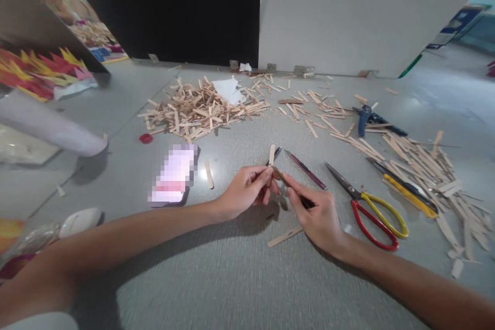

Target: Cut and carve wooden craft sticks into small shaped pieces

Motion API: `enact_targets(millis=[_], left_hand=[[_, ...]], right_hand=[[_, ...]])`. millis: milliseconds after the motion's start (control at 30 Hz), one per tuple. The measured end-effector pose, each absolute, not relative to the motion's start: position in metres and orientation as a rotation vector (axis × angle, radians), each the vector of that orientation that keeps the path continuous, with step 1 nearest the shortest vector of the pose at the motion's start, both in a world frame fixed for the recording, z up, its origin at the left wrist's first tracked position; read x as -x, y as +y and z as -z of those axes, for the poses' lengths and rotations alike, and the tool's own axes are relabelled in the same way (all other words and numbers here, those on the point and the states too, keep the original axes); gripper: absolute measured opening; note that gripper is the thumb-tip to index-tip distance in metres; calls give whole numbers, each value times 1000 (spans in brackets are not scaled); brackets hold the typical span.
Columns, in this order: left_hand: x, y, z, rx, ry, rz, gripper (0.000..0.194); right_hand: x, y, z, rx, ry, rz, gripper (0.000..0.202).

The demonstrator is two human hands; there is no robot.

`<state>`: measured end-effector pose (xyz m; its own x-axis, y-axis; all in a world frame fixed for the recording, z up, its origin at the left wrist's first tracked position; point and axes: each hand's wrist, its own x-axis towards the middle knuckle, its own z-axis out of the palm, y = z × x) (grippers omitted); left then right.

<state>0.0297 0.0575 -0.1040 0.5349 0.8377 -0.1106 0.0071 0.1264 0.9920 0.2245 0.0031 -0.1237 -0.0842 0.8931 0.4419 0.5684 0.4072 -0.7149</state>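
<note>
My left hand [245, 191] is closed, pinching a short wooden craft stick [271, 154] upright between thumb and fingers. My right hand [319, 211] grips a slim, dark tool with a yellowish edge [281, 176], held like a pen. Its tip meets the stick near my left fingertips; the kind of tool is unclear. Behind my hands lies a dark red pen-like tool [307, 170]. A loose craft stick [284, 237] lies partly under my right hand. Scissors with one red and one yellow handle [358, 196] rest to the right.
Cut craft sticks are heaped [193, 111] at the back, with white paper [229, 90] on top. More sticks [421, 160] spread right, around a yellow utility knife [410, 193] and a blue-handled tool [364, 119]. A phone [174, 175] lies left. Upright panels [348, 15] stand behind.
</note>
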Motion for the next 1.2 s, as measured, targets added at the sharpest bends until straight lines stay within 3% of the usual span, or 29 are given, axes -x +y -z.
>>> enact_targets(millis=[567,1033,1200], left_hand=[[-27,69,118,-1279,687,-717,49],[-27,73,121,-1261,701,-702,46],[-26,69,121,-1362,793,-757,45]], right_hand=[[-238,18,124,1203,-1731,-773,35],[-244,19,129,1059,-2103,-99,38],[-239,15,123,1139,-1824,-227,34]])
